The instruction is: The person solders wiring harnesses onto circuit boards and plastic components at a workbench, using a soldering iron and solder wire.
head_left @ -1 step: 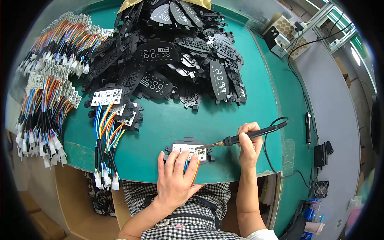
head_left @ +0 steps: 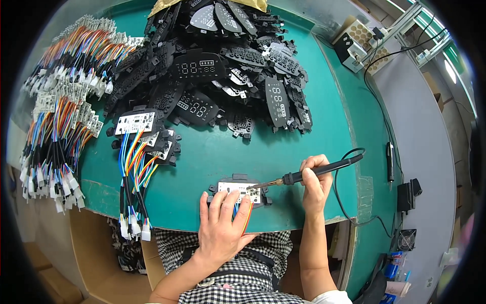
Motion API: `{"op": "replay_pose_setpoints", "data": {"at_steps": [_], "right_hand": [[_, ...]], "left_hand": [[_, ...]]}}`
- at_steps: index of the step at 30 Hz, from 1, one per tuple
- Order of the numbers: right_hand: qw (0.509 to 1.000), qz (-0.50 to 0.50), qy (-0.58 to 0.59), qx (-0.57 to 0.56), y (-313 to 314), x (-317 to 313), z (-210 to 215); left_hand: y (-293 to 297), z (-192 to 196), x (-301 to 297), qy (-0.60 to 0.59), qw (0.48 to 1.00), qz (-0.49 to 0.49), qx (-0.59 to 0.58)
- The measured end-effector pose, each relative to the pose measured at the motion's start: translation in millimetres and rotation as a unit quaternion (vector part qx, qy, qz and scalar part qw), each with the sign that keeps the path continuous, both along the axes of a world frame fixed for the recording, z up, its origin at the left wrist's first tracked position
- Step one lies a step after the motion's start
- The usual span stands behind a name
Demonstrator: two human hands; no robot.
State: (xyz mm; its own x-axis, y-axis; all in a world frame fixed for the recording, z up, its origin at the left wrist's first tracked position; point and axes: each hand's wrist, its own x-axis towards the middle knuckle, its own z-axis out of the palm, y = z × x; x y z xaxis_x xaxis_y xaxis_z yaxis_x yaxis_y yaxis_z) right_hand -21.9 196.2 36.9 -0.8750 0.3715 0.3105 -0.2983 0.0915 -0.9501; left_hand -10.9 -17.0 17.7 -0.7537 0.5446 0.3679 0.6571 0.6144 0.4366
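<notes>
A white circuit board (head_left: pixel 226 187) lies on a black plastic housing (head_left: pixel 240 177) near the table's front edge. My left hand (head_left: pixel 220 223) rests over the board's lower part, fingers stretched out and slightly apart, pressing it. Blue, yellow and orange wires (head_left: pixel 247 219) run from the board beneath this hand; their far ends are hidden. My right hand (head_left: pixel 316 183) is closed round the handle of a soldering iron (head_left: pixel 324 168), which points left. Its tip meets the upper right part of the board, or hovers just over it; which of these I cannot tell.
A tall heap of black display housings (head_left: pixel 200 68) covers the far middle. Wired boards (head_left: pixel 55 126) are piled at the left. Several housings with boards (head_left: pixel 135 122) stand nearer, their connectors (head_left: pixel 134 225) over the edge. The iron's cable (head_left: pixel 338 200) loops right, near a black pen-shaped tool (head_left: pixel 390 162).
</notes>
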Motion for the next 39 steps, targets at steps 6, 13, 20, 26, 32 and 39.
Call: {"op": "replay_pose_setpoints", "data": {"at_steps": [6, 13, 20, 26, 32, 39], "right_hand": [[1.000, -0.004, 0.004, 0.017, -1.3, 0.1, 1.3], [1.000, 0.003, 0.001, 0.016, -1.1, 1.1, 2.0], [1.000, 0.006, 0.002, 0.014, -1.9, 0.4, 2.6], [1.000, 0.010, 0.004, 0.009, -1.9, 0.4, 3.2], [1.000, 0.013, 0.002, 0.006, -2.7, 1.1, 3.8], [1.000, 0.005, -0.005, 0.008, -3.1, 1.5, 4.1]], "left_hand": [[0.1, 0.8, 1.0, 0.000, 1.000, 0.004, -0.005], [0.5, 0.8, 1.2, -0.006, 1.000, 0.003, -0.003], [0.7, 1.6, 0.4, -0.002, 1.000, 0.004, -0.001], [0.6, 2.5, 0.8, -0.003, 1.000, 0.003, -0.004], [0.6, 1.6, 1.4, 0.005, 1.000, 0.006, -0.001], [-0.3, 7.5, 0.5, -0.010, 1.000, 0.000, -0.006]]}}
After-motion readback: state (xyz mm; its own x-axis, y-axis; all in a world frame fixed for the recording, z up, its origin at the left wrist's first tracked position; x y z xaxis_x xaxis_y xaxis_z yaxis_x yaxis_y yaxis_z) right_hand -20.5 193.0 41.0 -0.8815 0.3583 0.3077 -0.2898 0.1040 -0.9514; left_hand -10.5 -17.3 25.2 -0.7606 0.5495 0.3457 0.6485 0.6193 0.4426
